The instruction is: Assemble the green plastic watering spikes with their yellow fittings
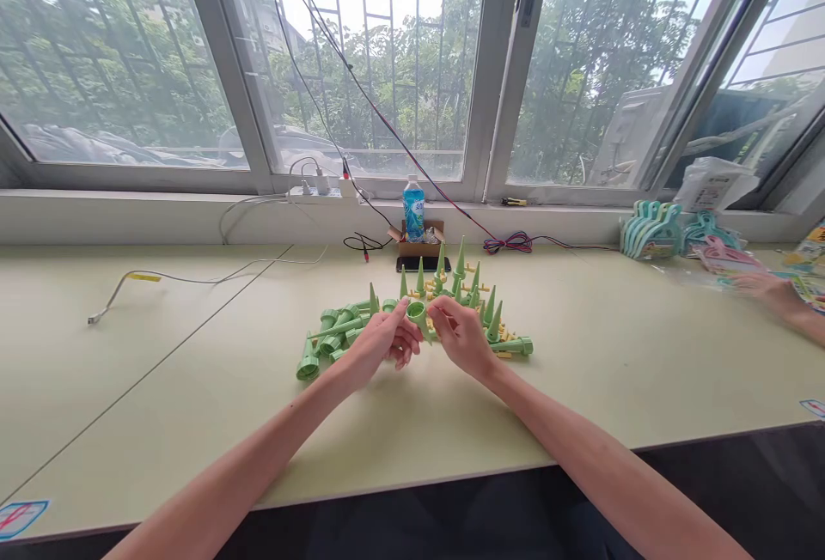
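Note:
My left hand is closed on a green plastic watering spike, holding it by the side between thumb and fingers. The spike's round open end faces up toward me, and its point is angled down. My right hand is pinched close against the right side of the spike; whatever sits between its fingertips is hidden. To the left lie several more green spikes in a loose pile. Behind and right of my hands, several spikes stand on their wide ends, with small yellow valve pieces among them.
Behind the spikes are a phone, a small cardboard box and a blue-labelled bottle. A white cable runs across the left side. At far right, another person's hand is near pastel hangers and packages.

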